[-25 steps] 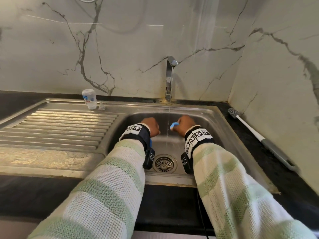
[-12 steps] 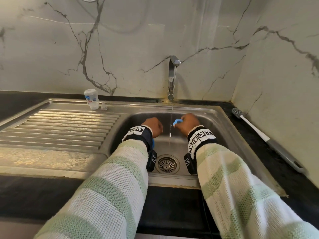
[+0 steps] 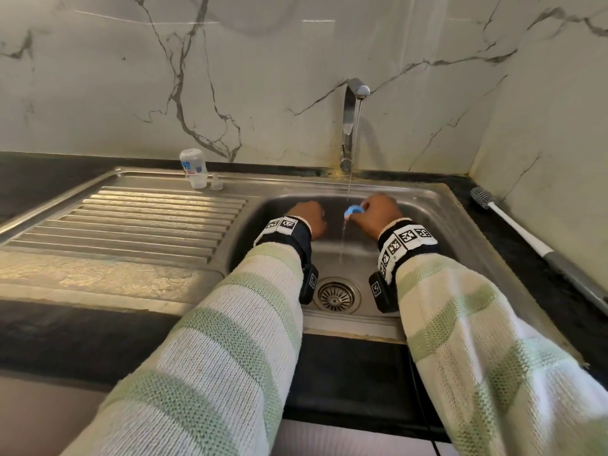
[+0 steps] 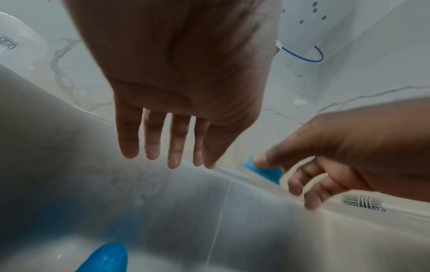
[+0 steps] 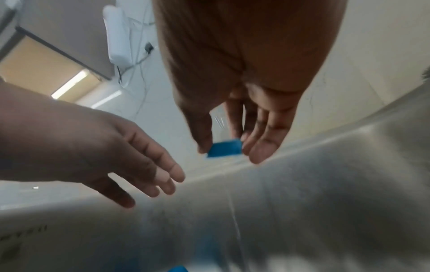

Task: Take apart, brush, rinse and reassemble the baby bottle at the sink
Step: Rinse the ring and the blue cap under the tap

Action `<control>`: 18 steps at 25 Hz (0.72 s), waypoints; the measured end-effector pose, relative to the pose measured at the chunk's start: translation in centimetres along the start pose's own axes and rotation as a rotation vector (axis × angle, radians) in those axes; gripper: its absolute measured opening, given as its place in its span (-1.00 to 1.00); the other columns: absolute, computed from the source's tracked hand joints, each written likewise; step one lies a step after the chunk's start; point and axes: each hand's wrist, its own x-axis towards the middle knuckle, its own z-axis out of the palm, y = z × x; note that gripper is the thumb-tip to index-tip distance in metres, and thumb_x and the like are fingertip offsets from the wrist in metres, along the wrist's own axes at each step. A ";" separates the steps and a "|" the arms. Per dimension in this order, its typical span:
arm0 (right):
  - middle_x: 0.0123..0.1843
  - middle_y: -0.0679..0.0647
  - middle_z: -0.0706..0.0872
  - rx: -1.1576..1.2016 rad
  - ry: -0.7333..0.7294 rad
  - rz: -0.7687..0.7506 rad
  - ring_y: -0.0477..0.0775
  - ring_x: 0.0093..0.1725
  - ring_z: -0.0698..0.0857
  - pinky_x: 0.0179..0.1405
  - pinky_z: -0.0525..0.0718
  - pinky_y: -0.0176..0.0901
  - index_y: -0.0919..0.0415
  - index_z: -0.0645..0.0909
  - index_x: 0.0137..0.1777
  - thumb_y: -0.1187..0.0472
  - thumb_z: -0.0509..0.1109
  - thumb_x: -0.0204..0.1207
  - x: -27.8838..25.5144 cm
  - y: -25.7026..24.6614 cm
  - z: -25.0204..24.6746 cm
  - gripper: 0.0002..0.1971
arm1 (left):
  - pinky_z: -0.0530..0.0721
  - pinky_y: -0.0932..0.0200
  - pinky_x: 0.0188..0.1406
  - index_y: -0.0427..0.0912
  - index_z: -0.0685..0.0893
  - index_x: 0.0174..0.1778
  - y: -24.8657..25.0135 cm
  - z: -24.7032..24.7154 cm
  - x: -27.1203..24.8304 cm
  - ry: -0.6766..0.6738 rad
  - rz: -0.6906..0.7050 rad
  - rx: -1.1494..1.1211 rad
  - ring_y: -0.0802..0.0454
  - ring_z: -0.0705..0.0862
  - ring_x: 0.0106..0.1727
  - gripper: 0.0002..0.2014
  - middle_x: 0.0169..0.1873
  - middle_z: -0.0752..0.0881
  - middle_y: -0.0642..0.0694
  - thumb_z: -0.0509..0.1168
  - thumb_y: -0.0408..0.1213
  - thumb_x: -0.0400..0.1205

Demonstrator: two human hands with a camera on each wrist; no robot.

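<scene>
- The right hand [image 3: 375,216] was over the sink basin, thumb and fingers pinching a small blue ring [image 3: 354,210]; the wrist view showed the ring [image 5: 224,148] caught between the thumb tip and the fingertips.
- A thin stream of water [image 3: 349,179] fell from the tap [image 3: 352,120] onto the ring and ran on down to the basin floor.
- The left hand [image 3: 307,216] hung just beside the stream, apart from the ring and holding nothing; its fingers [image 4: 151,139] pointed down, straight and slightly spread.
- A blue piece [image 4: 104,257] lay on the basin floor below the left wrist; it was too blurred to tell which part.
- The drain [image 3: 336,296] sat between the two wrists, nearer the person.
- The sink [image 3: 437,205] was steel, with a ribbed drainboard [image 3: 138,222] to the left.
- The clear bottle [image 3: 194,167] stood mouth down at the back of the drainboard, with a small clear part [image 3: 215,184] just beside it.
- A brush [image 3: 526,235] with a white stem and grey grip lay on the dark counter to the right of the sink, bristles toward the wall.
</scene>
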 end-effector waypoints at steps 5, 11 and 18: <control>-0.22 0.19 0.75 -0.062 -0.028 -0.010 0.19 -0.20 0.73 -0.23 0.68 -0.07 0.31 0.72 -0.15 0.03 0.57 0.38 0.0 0.2 -0.2 -0.70 | 0.61 0.00 0.21 -0.22 0.65 0.35 0.6 -0.2 -0.2 0.011 0.030 0.007 -0.22 0.68 0.26 -0.65 0.28 0.70 -0.22 0.29 -0.17 0.68; -0.24 0.24 0.79 -0.088 -0.069 0.017 0.21 -0.21 0.77 -0.20 0.73 -0.07 0.34 0.75 -0.18 0.04 0.59 0.35 0.3 0.5 -0.2 -0.68 | 0.66 -0.02 0.25 -0.20 0.70 0.31 0.6 -0.3 -0.7 0.009 0.007 -0.034 -0.22 0.70 0.25 -0.67 0.25 0.73 -0.21 0.35 -0.22 0.64; -0.18 0.25 0.78 0.046 -0.336 0.034 0.18 -0.22 0.81 -0.20 0.84 0.03 0.31 0.73 -0.10 0.05 0.50 0.46 -0.7 -1.5 1.1 -0.72 | 0.65 0.06 0.16 -0.14 0.76 0.25 0.7 -0.7 -1.2 -0.139 0.050 -0.034 -0.11 0.73 0.13 -0.64 0.12 0.78 -0.12 0.50 -0.18 0.54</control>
